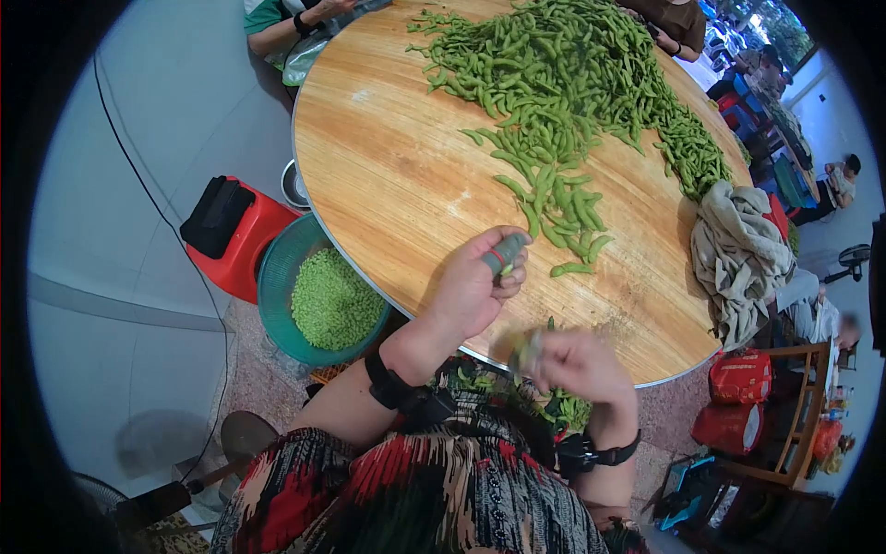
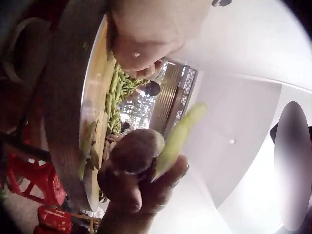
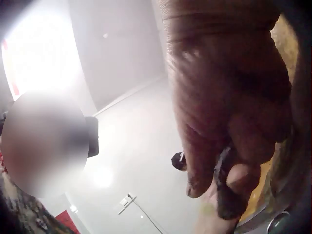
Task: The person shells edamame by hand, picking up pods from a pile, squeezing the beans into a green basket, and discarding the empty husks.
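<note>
My left hand [image 1: 471, 286] is over the near part of the round wooden table [image 1: 369, 157], fingers curled. A grey cover with a red band [image 1: 504, 254] sits on its thumb. A small green piece of edamame [image 1: 507, 270] shows between that thumb and the fingers. To its right, my right hand [image 1: 586, 365] is blurred over the table's near edge and pinches an edamame pod [image 2: 178, 139], seen clearly in the left wrist view. In the right wrist view the right hand [image 3: 224, 97] fills much of the picture and its pod is hidden.
A large heap of edamame pods [image 1: 563, 65] covers the far table and trails toward me. Shelled beans [image 1: 332, 300] lie in a green basket [image 1: 277, 286] at lower left, beside a red stool [image 1: 231, 249]. A crumpled cloth [image 1: 743, 249] lies at the right edge. Other people sit around.
</note>
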The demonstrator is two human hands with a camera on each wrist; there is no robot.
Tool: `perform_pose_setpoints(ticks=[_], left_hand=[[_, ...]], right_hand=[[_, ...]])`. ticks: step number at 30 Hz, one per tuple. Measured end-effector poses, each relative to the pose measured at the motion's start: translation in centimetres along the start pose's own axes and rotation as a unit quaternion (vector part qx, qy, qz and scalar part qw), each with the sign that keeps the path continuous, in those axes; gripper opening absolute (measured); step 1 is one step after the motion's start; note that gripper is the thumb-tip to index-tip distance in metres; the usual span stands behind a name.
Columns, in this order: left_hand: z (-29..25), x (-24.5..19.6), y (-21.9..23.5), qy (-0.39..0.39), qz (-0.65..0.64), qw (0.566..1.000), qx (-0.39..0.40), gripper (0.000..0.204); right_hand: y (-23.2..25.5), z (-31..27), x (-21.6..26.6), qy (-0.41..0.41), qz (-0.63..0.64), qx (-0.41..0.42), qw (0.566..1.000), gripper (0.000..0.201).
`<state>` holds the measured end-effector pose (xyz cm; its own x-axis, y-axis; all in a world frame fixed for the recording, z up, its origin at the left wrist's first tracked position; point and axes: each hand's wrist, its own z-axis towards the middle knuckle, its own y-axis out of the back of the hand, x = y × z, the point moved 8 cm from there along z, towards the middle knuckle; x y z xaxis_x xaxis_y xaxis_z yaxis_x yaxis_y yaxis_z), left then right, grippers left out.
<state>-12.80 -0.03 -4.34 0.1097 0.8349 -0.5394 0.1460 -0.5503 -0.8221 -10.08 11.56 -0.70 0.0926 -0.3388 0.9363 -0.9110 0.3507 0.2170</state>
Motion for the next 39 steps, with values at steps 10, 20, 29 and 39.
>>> perform_pose_setpoints(ticks=[10,20,29,39], left_hand=[[-0.1,0.1,-0.6,0.011,0.001,1.0,0.01,0.017],[-0.6,2.5,-2.1,0.082,0.151,0.984,0.046,0.013],[-0.8,0.4,-3.0,-0.059,0.306,0.95,-0.005,0.014],[-0.7,1.6,-4.1,0.03,0.179,0.979,0.094,0.019]], right_hand=[[6.5,1.5,2.6,-0.127,-0.503,-0.407,0.752,0.036],[4.5,-1.8,-0.3,0.01,0.113,-0.355,0.928,0.016],[1.8,-1.2,-0.8,-0.024,0.363,-0.198,0.91,0.033],[1.3,-0.4,-1.4,-0.032,0.423,-0.197,0.884,0.02]])
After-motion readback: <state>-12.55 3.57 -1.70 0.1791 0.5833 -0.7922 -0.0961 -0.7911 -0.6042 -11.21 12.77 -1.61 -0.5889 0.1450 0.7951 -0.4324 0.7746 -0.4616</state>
